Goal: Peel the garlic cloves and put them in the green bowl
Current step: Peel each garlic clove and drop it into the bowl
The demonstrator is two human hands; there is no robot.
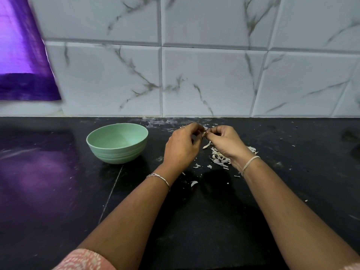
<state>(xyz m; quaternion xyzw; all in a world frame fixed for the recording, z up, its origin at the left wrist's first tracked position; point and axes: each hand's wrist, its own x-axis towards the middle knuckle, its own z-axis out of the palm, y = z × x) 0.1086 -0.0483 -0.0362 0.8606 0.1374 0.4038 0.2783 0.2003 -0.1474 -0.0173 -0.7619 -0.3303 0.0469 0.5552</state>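
Two-handed pinch on a small pale garlic clove (204, 132), left hand (181, 148) and right hand (227, 143) fingertip to fingertip, right of the round pale-green bowl (116, 153). Mid-peel, seemingly. Next: strip remaining skin, drop it in.

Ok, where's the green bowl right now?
In the head view, the green bowl sits on the black counter, just left of the left hand and close to the tiled wall.

Your black counter (214, 211) carries the green bowl (117, 143) upright, left of centre. The garlic skins (218, 159) are piled to its right, well apart. Loose flakes (194, 183) are scattered nearer you. There are white smears (161, 121) along the back edge.
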